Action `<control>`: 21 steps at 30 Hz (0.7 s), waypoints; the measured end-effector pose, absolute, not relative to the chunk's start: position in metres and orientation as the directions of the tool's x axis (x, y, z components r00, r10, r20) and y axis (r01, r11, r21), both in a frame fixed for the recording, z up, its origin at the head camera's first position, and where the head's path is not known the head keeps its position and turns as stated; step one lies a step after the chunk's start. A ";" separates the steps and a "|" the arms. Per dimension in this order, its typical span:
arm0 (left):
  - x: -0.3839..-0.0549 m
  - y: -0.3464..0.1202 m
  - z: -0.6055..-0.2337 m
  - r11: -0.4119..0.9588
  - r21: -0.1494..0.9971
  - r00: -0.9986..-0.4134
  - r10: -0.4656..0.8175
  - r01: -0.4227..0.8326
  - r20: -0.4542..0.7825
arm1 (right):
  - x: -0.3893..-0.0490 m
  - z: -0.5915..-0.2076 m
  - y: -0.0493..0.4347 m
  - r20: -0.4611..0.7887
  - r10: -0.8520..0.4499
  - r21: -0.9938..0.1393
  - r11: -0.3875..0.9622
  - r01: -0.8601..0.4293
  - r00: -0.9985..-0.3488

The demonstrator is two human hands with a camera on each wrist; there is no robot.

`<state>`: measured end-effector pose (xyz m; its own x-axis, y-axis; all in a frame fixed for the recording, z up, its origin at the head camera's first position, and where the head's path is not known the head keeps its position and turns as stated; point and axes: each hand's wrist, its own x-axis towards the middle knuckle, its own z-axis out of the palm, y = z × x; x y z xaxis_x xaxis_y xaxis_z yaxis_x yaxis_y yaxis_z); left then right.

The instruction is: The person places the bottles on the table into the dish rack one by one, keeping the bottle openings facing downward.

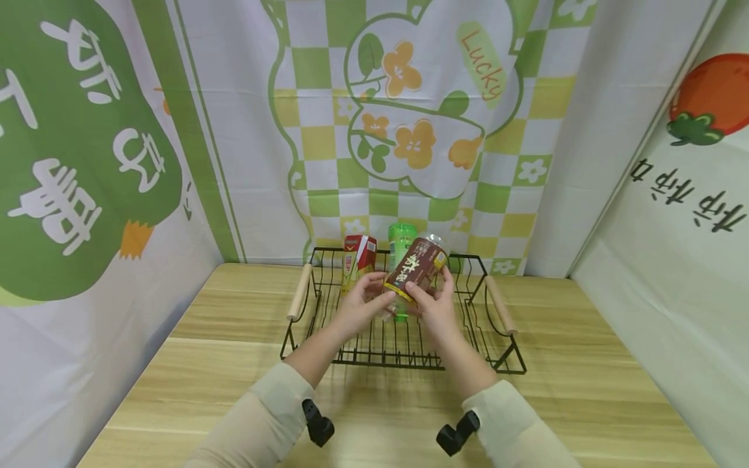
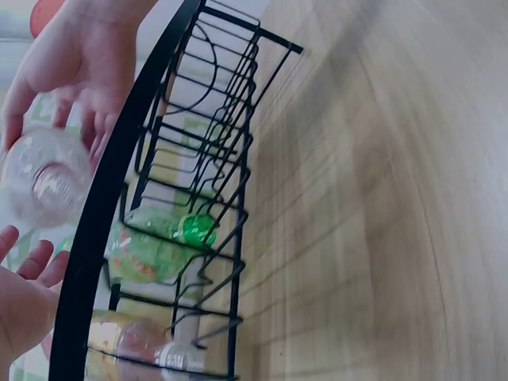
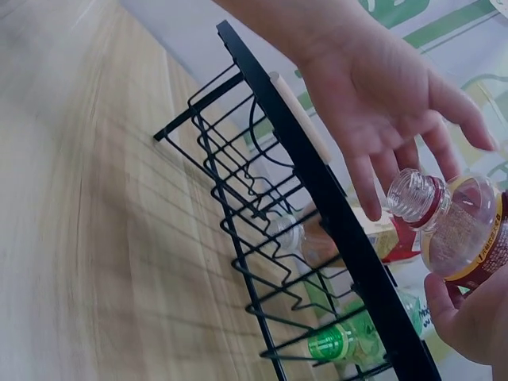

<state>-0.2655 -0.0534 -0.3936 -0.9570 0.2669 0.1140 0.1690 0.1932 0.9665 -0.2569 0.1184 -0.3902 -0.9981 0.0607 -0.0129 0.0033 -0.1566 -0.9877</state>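
Note:
A clear plastic bottle with a brown label (image 1: 417, 265) is held tilted above the rack. My right hand (image 1: 435, 304) grips it around the label, thumb across the front. In the right wrist view its capless threaded neck (image 3: 416, 197) faces down. My left hand (image 1: 361, 304) is beside the neck end, its fingers (image 3: 383, 163) spread and relaxed. Inside the black wire rack (image 1: 383, 359) lie a green bottle (image 1: 402, 240) with a green cap (image 3: 329, 343) and a red-and-yellow labelled bottle (image 1: 359, 257) with a pale cap (image 2: 176, 355).
Wooden handles (image 1: 301, 291) rise at the rack's two ends. It stands on a wood-grain table (image 1: 234, 364), with printed cloth (image 1: 318, 130) hanging behind and at both sides. Black wrist cameras (image 1: 318, 424) sit at my cuffs.

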 end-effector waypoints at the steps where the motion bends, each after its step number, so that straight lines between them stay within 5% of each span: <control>1: -0.266 -0.057 -0.393 0.197 0.966 -0.957 0.266 0.169 0.113 | -0.257 -0.390 0.120 -0.011 0.060 -0.989 -0.149 0.002 -0.998; 13: -0.285 -0.128 -0.393 0.306 0.938 -0.987 0.055 0.160 0.151 | -0.273 -0.383 0.157 -0.019 0.104 -0.999 -0.048 0.014 -0.994; 21: -0.294 -0.163 -0.404 0.457 0.889 -0.997 -0.060 0.005 0.037 | -0.286 -0.381 0.180 -0.017 0.138 -0.997 0.079 0.028 -0.990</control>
<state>-0.2938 -0.1628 -0.4042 -0.9975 -0.0603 0.0371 0.0054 0.4575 0.8892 -0.2856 0.1802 -0.3810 -0.9903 0.1383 -0.0168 0.0279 0.0787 -0.9965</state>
